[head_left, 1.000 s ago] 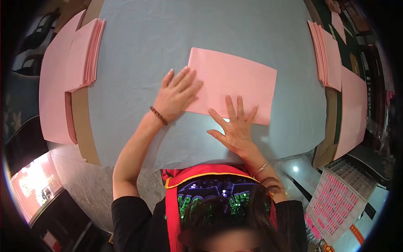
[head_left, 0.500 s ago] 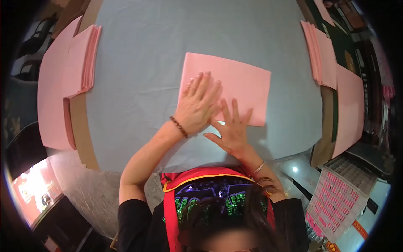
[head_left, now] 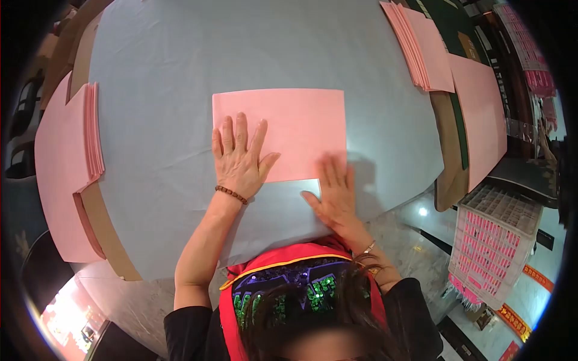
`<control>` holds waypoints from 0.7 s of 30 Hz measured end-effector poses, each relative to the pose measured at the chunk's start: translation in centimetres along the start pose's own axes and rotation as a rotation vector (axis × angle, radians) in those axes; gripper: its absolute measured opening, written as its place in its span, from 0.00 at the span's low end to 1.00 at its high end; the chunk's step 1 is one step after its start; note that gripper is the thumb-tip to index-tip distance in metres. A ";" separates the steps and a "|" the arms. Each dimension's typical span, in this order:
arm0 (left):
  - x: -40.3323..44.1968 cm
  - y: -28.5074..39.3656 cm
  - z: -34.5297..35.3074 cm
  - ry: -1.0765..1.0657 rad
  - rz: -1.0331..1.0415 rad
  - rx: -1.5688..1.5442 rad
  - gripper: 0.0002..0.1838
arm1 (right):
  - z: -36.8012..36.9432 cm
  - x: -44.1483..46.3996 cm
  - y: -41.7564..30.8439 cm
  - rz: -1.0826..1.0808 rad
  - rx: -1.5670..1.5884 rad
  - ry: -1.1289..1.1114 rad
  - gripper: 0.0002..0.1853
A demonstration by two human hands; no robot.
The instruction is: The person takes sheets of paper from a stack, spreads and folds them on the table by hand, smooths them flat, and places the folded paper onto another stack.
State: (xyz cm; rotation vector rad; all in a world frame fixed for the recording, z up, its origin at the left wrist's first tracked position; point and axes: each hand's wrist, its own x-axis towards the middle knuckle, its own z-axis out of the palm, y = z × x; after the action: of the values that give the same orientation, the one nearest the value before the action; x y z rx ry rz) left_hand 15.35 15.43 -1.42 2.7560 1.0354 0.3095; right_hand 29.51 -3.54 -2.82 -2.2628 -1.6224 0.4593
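A folded pink sheet point(head_left: 301, 123), paper or thin cloth by its look, lies flat on the grey-blue covered table point(head_left: 253, 54) in front of me. My left hand point(head_left: 238, 157), with a brown beaded bracelet at the wrist, rests palm down on the sheet's left part, fingers spread. Over the sheet's lower right corner is my right hand point(head_left: 335, 189), open and slightly blurred at the fingertips. Whether those fingertips press on the sheet or hover just above it, I cannot tell.
Folded pink sheets point(head_left: 90, 129) are stacked at the table's left edge, beside a larger pink piece point(head_left: 57, 174). Another stack point(head_left: 415, 51) sits at the right, near a second large piece point(head_left: 481, 114). A white plastic crate point(head_left: 490, 246) with pink contents stands on the floor at right.
My hands have moved apart, the left one toward the sheet's left side. The sheet now sits squarer and further left in view. The whole view has also turned and shifted.
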 end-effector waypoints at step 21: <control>-0.2 0.0 -0.1 -0.008 -0.018 -0.036 0.35 | -3.9 15.3 5.3 0.169 -0.266 0.296 0.35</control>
State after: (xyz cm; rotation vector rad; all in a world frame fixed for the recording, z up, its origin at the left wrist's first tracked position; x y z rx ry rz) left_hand 15.20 15.34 -1.33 2.7121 1.0413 0.3117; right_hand 40.33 9.10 -2.75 -2.5277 -1.4185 -0.0603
